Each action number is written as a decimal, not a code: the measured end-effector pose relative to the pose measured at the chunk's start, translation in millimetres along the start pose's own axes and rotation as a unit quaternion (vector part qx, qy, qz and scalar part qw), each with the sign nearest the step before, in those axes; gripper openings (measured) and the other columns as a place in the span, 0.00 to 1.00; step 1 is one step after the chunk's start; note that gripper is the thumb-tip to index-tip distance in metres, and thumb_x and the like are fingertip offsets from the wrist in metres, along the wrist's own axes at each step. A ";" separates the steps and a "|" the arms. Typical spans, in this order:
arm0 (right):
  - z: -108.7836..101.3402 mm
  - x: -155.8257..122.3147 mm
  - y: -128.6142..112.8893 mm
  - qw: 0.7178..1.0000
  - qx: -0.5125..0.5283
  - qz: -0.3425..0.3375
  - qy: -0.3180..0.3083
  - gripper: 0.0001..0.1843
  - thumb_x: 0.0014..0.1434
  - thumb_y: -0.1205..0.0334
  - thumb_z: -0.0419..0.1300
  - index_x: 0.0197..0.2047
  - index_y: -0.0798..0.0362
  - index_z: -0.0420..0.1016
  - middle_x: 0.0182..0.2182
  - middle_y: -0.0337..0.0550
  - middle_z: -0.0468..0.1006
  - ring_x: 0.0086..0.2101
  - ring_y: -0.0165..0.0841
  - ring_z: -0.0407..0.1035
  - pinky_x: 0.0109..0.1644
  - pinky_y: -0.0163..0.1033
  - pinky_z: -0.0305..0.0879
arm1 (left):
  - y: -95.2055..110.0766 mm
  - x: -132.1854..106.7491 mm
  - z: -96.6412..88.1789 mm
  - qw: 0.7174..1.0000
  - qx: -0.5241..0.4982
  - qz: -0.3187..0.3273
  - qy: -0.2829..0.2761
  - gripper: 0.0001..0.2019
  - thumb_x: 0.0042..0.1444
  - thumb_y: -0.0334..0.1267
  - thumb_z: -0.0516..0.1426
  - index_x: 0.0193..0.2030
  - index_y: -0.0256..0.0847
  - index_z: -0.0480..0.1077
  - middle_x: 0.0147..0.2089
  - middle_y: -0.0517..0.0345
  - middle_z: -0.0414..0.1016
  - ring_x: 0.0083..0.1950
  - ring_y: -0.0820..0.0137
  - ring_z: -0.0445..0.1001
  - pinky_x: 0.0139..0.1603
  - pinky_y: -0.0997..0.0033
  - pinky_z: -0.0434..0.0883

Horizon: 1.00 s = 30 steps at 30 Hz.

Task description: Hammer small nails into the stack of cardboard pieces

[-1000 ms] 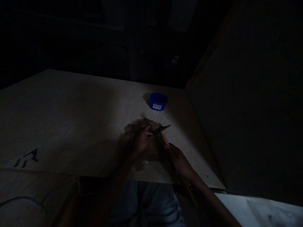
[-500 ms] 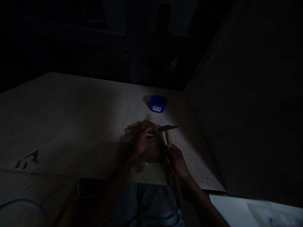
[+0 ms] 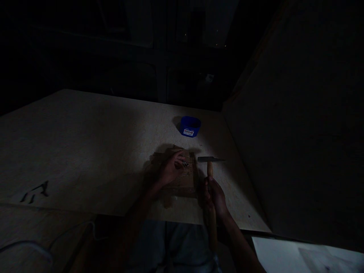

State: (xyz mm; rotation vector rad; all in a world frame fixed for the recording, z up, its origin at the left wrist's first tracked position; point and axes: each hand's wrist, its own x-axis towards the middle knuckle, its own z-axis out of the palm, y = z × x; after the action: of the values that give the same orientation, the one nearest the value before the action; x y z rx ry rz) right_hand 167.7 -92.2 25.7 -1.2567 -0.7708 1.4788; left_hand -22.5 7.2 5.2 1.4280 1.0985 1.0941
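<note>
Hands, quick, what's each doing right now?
Left hand: partly curled beside small grey pieces; grip can't be told.
Right hand: closed around wooden-handled hammer.

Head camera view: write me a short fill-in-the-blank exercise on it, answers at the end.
1. The person's right hand holds a wooden-handled metal hammer to the ____ of the left hand.
2. Over the flat brown slab is the person's ____ hand.
3. The blue, open-topped container bears a label with a ____ background.

Missing words: right; left; white.
</note>
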 end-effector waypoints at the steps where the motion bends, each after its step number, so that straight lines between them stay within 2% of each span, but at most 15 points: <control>1: -0.2 0.9 0.1 1.000 0.013 0.011 0.001 0.24 0.58 0.35 0.59 0.30 0.49 0.64 0.12 0.27 0.61 0.08 0.23 0.49 0.10 0.30 0.48 | 1.2 0.6 -2.4 1.000 -0.007 0.008 0.009 0.31 0.44 0.26 0.63 0.59 0.41 0.68 0.51 0.49 0.79 0.43 0.67 0.79 0.46 0.66 0.75; 4: -0.1 3.8 2.0 0.998 0.055 0.043 -0.003 0.25 0.54 0.35 0.63 0.31 0.49 0.65 0.12 0.26 0.62 0.08 0.23 0.49 0.09 0.29 0.47 | 2.5 2.7 -8.8 0.997 -0.054 0.020 0.048 0.25 0.46 0.29 0.64 0.54 0.40 0.71 0.48 0.49 0.80 0.43 0.66 0.80 0.49 0.63 0.74; 7: 0.4 4.4 3.7 0.997 0.066 0.049 -0.010 0.26 0.54 0.34 0.63 0.32 0.49 0.65 0.11 0.26 0.63 0.07 0.23 0.48 0.08 0.29 0.46 | 3.7 4.5 -12.6 0.992 -0.101 0.004 0.081 0.21 0.46 0.35 0.65 0.49 0.38 0.71 0.42 0.51 0.81 0.43 0.64 0.80 0.49 0.62 0.74; 15: 4.3 -1.0 1.2 0.998 0.050 0.020 -0.027 0.25 0.56 0.37 0.62 0.28 0.49 0.63 0.12 0.27 0.63 0.08 0.22 0.48 0.08 0.29 0.46 | 13.2 4.7 -11.4 0.978 -0.166 -0.058 0.109 0.23 0.44 0.42 0.66 0.48 0.37 0.71 0.39 0.53 0.80 0.41 0.64 0.80 0.42 0.65 0.75; 20: 4.7 -1.8 7.1 0.999 0.022 0.002 -0.047 0.26 0.60 0.36 0.59 0.25 0.50 0.63 0.11 0.28 0.61 0.08 0.23 0.49 0.09 0.30 0.46 | 12.9 6.5 -16.5 0.951 -0.255 -0.073 0.161 0.21 0.42 0.39 0.67 0.44 0.37 0.72 0.37 0.56 0.79 0.39 0.67 0.80 0.43 0.65 0.76; 25: 7.8 -6.4 9.7 0.999 -0.001 -0.003 -0.032 0.27 0.58 0.35 0.60 0.25 0.49 0.63 0.11 0.28 0.61 0.07 0.23 0.50 0.09 0.30 0.46 | 11.5 9.5 -25.9 0.928 -0.313 -0.063 0.190 0.17 0.42 0.37 0.64 0.41 0.38 0.72 0.34 0.56 0.79 0.36 0.70 0.78 0.41 0.68 0.75; 30: 5.8 -7.9 10.5 0.999 -0.006 -0.016 -0.029 0.28 0.57 0.34 0.60 0.23 0.49 0.63 0.09 0.28 0.60 0.07 0.24 0.50 0.10 0.31 0.49 | 31.1 5.3 -42.1 0.919 -0.341 -0.025 0.196 0.18 0.41 0.35 0.64 0.42 0.39 0.73 0.33 0.58 0.78 0.33 0.73 0.76 0.36 0.72 0.73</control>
State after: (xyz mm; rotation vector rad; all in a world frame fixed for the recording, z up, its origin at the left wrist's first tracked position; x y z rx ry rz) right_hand 158.8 -102.0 20.1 -1.2093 -0.8373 1.4920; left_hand -60.0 16.5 40.8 0.6396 0.8755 1.5741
